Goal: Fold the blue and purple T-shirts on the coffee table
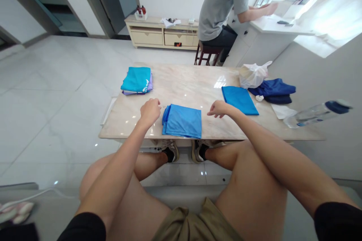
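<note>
On the marble table top (192,86) lies a folded blue cloth (182,121), near the front edge and between my hands. My left hand (150,112) rests loosely curled just left of the cloth, holding nothing and not quite touching it. My right hand (219,109) hovers to the cloth's right, its fingers lightly bent and empty. Farther right lies a flat, brighter blue cloth (240,99). At the back left, a teal folded garment (137,80) sits on a lilac one (144,89).
A white plastic bag (252,75) and a crumpled navy garment (273,91) lie at the table's right end, with a water bottle (316,113) beyond. A seated person (219,7) works at a white counter behind the table. My knees are under the front edge.
</note>
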`<act>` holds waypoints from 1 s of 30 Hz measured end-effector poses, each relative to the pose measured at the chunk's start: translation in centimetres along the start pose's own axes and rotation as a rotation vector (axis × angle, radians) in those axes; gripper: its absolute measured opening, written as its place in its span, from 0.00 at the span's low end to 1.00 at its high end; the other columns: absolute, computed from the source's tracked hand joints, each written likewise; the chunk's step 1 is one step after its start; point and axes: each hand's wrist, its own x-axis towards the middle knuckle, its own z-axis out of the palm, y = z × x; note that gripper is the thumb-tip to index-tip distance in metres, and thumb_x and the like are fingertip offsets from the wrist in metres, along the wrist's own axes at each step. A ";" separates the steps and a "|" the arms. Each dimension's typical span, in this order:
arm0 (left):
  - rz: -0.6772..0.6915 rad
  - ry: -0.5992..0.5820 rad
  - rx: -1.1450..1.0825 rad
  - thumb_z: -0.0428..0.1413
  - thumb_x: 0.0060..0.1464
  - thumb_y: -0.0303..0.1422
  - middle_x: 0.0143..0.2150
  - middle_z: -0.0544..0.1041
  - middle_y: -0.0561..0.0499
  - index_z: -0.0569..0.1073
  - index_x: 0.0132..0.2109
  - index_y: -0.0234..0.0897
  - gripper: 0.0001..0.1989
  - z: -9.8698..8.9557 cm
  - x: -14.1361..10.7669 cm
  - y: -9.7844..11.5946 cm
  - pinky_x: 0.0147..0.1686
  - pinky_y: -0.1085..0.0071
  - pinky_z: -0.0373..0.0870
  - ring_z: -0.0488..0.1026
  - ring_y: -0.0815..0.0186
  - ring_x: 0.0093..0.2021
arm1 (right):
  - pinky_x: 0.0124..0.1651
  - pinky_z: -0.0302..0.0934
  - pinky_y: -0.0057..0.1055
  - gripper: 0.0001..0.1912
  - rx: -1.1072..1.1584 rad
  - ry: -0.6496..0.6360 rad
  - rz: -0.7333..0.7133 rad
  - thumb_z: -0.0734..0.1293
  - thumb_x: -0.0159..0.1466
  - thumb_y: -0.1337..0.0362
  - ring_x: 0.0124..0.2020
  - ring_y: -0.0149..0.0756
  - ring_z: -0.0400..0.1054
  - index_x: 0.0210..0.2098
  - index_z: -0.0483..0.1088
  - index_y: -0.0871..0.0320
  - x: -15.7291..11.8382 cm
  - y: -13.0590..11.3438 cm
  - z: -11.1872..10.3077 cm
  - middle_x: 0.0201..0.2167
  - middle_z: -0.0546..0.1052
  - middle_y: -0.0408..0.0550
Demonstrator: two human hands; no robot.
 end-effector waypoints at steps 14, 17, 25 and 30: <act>0.140 -0.400 0.362 0.61 0.69 0.39 0.62 0.84 0.31 0.82 0.60 0.35 0.19 2.1 -3.5 1.5 0.55 0.59 0.79 0.82 0.42 0.62 | 0.61 0.73 0.43 0.21 -0.563 0.178 -0.152 0.70 0.76 0.55 0.62 0.60 0.79 0.60 0.83 0.64 2.1 -2.4 3.4 0.62 0.82 0.70; 0.085 -0.158 0.370 0.51 0.73 0.31 0.67 0.78 0.27 0.74 0.68 0.31 0.22 0.4 -2.9 1.2 0.58 0.54 0.78 0.79 0.42 0.66 | 0.62 0.72 0.42 0.20 -0.497 0.196 -0.080 0.70 0.76 0.56 0.62 0.59 0.80 0.59 0.83 0.62 2.2 -2.2 2.9 0.61 0.83 0.69; 0.151 -0.182 0.218 0.55 0.75 0.43 0.62 0.82 0.37 0.78 0.61 0.39 0.17 -2.6 -5.2 1.2 0.56 0.58 0.78 0.81 0.46 0.62 | 0.54 0.70 0.30 0.14 -0.336 0.129 -0.082 0.73 0.74 0.59 0.56 0.50 0.83 0.51 0.87 0.61 1.0 -2.4 5.6 0.52 0.88 0.61; 0.235 -0.235 0.111 0.59 0.72 0.44 0.62 0.81 0.38 0.80 0.57 0.41 0.15 -2.0 -6.2 0.9 0.56 0.58 0.78 0.81 0.46 0.62 | 0.39 0.67 0.30 0.24 -0.226 0.129 -0.032 0.66 0.80 0.52 0.38 0.44 0.83 0.37 0.84 0.62 0.8 -2.7 9.3 0.38 0.87 0.59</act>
